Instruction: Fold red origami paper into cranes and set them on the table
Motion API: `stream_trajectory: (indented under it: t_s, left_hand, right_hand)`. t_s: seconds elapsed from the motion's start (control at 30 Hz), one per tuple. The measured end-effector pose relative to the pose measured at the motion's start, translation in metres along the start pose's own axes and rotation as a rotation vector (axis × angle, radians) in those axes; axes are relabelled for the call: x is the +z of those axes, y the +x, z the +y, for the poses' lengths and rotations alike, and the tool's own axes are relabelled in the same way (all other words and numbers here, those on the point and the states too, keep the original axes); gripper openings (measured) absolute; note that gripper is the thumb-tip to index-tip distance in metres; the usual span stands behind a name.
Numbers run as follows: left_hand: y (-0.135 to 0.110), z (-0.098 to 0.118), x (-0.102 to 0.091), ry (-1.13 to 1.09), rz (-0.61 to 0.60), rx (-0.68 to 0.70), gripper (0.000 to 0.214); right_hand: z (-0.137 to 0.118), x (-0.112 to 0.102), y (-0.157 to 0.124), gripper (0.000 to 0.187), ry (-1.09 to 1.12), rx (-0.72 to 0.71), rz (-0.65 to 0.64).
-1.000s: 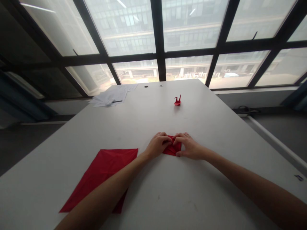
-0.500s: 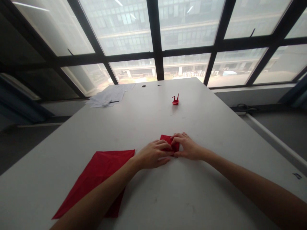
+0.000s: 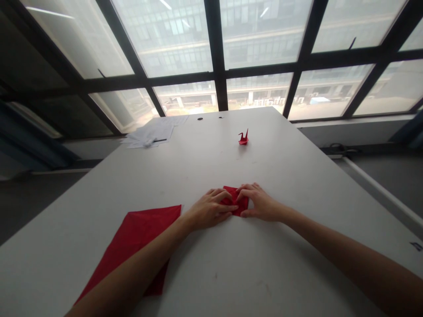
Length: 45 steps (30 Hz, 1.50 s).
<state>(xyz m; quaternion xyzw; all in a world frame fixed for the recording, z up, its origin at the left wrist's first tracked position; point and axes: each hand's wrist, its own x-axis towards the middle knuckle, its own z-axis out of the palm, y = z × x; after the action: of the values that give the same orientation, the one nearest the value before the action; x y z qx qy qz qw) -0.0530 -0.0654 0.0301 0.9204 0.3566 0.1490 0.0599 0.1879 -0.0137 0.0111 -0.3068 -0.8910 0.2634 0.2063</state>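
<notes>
Fingers parted, our left hand (image 3: 211, 208) and right hand (image 3: 261, 204) press the small folded red paper (image 3: 243, 205) onto the worktop (image 3: 244, 259) between them, seemingly to keep its creases steady.

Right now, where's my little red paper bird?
In the head view, the paper bird stands toward the white table's far end, right of the white papers and beyond the folded red paper under the hands.
</notes>
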Motion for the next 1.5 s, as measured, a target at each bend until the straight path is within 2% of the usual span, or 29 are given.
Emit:
stream_trajectory:
  t_s: [0.37,0.7,0.8,0.93,1.03,1.17,1.27,1.4,1.5]
  left_hand:
    - [-0.01,-0.023,-0.009,0.017,-0.075,-0.051,0.041]
    - [-0.015,-0.037,-0.005,0.029,-0.127,-0.091,0.046]
    - [-0.016,-0.033,-0.014,0.043,-0.088,-0.067,0.051]
    - [-0.012,-0.018,-0.023,0.045,-0.063,0.022,0.04]
    - [-0.006,-0.002,-0.02,0.006,-0.122,0.136,0.038]
    - [-0.003,0.01,-0.011,0.061,-0.097,0.098,0.038]
    - [-0.007,0.01,-0.005,0.078,-0.051,0.094,0.039]
    - [-0.014,0.003,0.001,0.038,-0.022,0.124,0.04]
    - [-0.015,-0.001,0.002,-0.004,-0.018,0.139,0.041]
  right_hand:
    - [0.0,0.0,-0.002,0.037,0.011,-0.001,-0.011]
    - [0.0,-0.002,-0.001,0.038,-0.002,0.008,-0.031]
    - [-0.001,-0.002,-0.002,0.038,-0.001,0.019,-0.033]
    - [-0.001,0.0,-0.002,0.038,0.015,0.037,-0.032]
    - [0.0,0.0,-0.002,0.037,0.016,0.04,-0.031]
    - [-0.004,0.001,-0.005,0.035,-0.001,0.05,-0.014]
    - [-0.009,0.002,-0.007,0.035,-0.03,0.076,0.008]
    - [-0.014,0.0,-0.007,0.016,-0.054,0.102,-0.004]
    - [-0.014,-0.002,-0.004,0.017,-0.102,0.088,0.009]
